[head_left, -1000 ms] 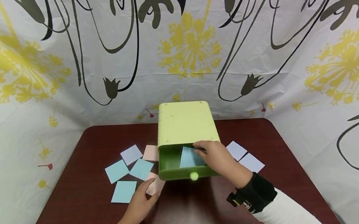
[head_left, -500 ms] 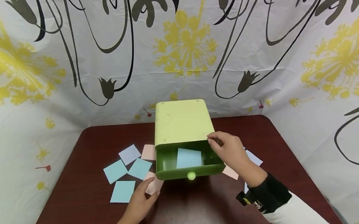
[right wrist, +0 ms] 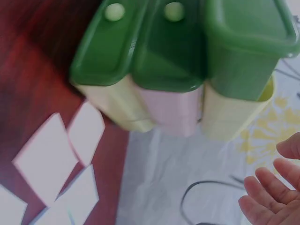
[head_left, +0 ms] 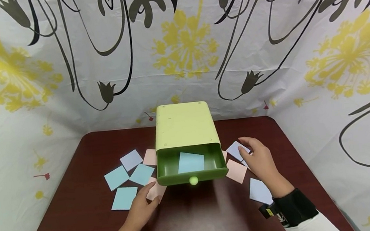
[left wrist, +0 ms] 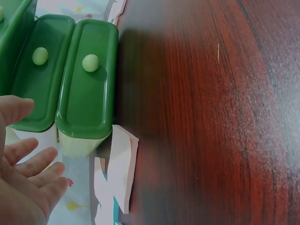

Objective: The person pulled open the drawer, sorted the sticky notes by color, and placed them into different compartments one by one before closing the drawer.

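My right hand point(head_left: 259, 158) hovers with fingers loosely spread, holding nothing, over the lavender note point(head_left: 237, 150) at 3 o'clock from the green drawer box point(head_left: 185, 130). My left hand point(head_left: 142, 205) rests flat with straight fingers on the pink note point(head_left: 155, 191) at 7 o'clock from the box, beside the drawer point(head_left: 191, 165). The notes are thin paper squares: I judge them very light, limp, easily creased and prone to sliding on the polished wooden table point(head_left: 195, 218). They are best taken by pinching one corner or edge after sliding it up with a fingertip. The box looks like smooth, rigid plastic with rounded corners; its drawer stands pulled open with a blue note point(head_left: 191, 162) lying flat inside. The round pale knob point(head_left: 193, 181) at 6 o'clock is the natural hold.
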`<state>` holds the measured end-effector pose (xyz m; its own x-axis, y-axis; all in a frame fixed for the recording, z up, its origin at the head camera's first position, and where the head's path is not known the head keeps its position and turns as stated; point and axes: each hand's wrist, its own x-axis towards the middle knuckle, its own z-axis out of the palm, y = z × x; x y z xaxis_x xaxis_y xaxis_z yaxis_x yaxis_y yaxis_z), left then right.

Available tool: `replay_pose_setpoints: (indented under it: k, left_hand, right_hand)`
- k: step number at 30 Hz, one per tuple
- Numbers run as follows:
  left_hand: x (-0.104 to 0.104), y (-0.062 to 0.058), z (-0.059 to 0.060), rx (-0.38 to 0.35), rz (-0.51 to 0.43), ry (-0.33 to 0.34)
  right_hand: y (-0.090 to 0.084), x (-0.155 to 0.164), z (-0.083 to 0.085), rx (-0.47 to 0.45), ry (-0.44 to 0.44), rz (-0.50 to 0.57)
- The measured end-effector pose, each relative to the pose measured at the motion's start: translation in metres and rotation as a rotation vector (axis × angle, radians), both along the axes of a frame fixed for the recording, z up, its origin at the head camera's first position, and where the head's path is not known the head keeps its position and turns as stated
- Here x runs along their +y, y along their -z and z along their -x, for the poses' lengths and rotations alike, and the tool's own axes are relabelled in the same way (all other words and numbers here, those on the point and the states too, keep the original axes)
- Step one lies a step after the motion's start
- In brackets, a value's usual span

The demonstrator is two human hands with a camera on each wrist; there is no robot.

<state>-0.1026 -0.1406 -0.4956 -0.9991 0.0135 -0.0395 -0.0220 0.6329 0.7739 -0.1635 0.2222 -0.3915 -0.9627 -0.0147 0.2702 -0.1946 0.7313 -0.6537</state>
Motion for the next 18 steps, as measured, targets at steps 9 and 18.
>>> replay_pose_setpoints:
  k: [9, 18]
  left_hand:
    - [-0.024, 0.012, 0.007, 0.029, 0.072, -0.103]
    - [-0.052, 0.021, 0.013, -0.050, 0.148, -0.158]
  right_hand:
    - [0.034, 0.010, -0.012, -0.070, 0.023, -0.102]
    - [0.064, -0.005, -0.025, -0.064, -0.045, -0.199]
